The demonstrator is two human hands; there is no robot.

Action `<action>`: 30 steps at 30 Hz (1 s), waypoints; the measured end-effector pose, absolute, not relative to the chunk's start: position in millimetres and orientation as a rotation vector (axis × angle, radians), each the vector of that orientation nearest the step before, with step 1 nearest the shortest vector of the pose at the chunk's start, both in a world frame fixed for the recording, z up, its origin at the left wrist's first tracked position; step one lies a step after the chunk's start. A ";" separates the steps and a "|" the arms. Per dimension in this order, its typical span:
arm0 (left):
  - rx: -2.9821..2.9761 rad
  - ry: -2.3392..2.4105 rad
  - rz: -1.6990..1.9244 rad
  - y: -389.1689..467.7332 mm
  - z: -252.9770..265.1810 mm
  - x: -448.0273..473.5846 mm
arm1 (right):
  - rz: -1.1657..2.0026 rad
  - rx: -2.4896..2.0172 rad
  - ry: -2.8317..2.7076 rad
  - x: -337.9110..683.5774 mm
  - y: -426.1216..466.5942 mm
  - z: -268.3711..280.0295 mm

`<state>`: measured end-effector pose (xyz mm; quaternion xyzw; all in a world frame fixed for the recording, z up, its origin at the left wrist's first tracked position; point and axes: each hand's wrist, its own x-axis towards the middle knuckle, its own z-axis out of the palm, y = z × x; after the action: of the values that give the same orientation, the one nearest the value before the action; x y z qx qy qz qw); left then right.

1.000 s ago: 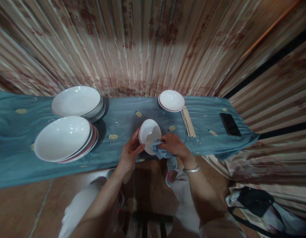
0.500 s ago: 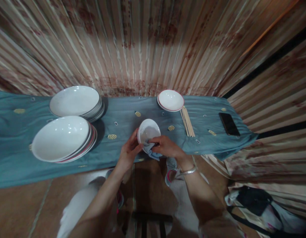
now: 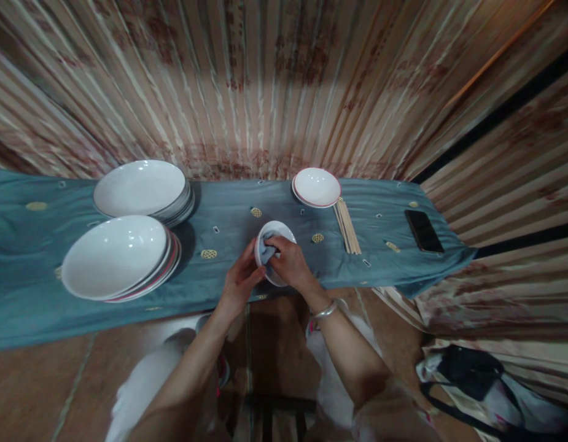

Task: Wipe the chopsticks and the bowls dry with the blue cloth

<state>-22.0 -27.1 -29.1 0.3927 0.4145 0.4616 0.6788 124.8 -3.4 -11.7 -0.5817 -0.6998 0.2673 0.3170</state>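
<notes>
A small white bowl point(image 3: 284, 229) is tilted over the front part of the cloth-covered table. My left hand point(image 3: 244, 274) grips its left rim, thumb on the near side and fingers round the outside. Inside the bowl, my right hand point(image 3: 288, 263) presses a blue-grey cloth point(image 3: 268, 244) against the left inner wall; the fingers are closed on the cloth and hide part of it. Whether the bowl's base touches the table is hidden from me.
Two stacks stand on the left: white plates point(image 3: 140, 187) behind, large white bowls point(image 3: 113, 258) in front. Small red-rimmed bowls point(image 3: 317, 186) sit at the back, beside wooden chopsticks point(image 3: 348, 228). A black phone point(image 3: 424, 231) lies far right on the blue tablecloth point(image 3: 228, 209).
My right hand has moved the cloth from the bowl's near rim up and left into its interior. My left hand keeps its hold on the bowl.
</notes>
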 end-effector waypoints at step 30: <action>0.904 0.900 1.060 -26.2 -30.2 -21.3 | 0.704 -1.954 -2.383 147.0 -11.3 11.9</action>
<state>-21.3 -26.2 -30.2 0.4019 0.4001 0.4711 0.6756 147.0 -11.3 11.9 -0.6181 -0.7538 0.2229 -0.0095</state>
